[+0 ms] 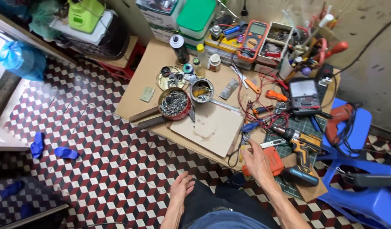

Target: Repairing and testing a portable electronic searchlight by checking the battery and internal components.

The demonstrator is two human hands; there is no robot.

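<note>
My right hand (255, 160) rests, fingers loosely spread, on the orange box (273, 161) at the table's (140, 87) near edge (yellow drill (303, 146) just beside). My left hand (181, 187) lies open on my knee.

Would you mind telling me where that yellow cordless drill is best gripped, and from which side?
Grip the yellow cordless drill by its handle, probably coming from above with the right hand, which is nearest. It lies on its side on the green cutting mat, handle pointing toward the person, chuck toward the wires.
</note>
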